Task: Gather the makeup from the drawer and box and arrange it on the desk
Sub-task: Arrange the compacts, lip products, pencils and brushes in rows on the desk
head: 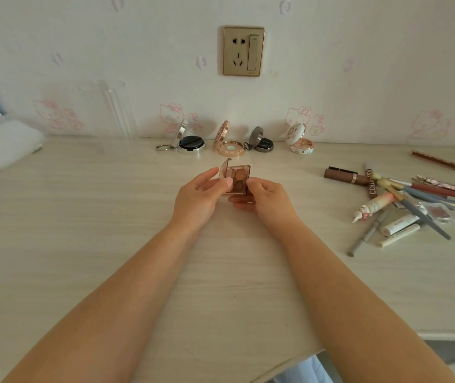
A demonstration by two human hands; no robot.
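Head view: left hand and right hand grip open palette (mid-desk, edges distant).

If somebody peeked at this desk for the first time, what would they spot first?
First, the small brown square eyeshadow palette, open, held in mid-desk by the left hand and right hand. Next, four open round compacts lined up along the wall behind it, and a jumbled pile of pencils and tubes at the right.

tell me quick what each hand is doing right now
Left hand: holds the lid side of the open eyeshadow palette.
Right hand: grips the palette's base from the right.
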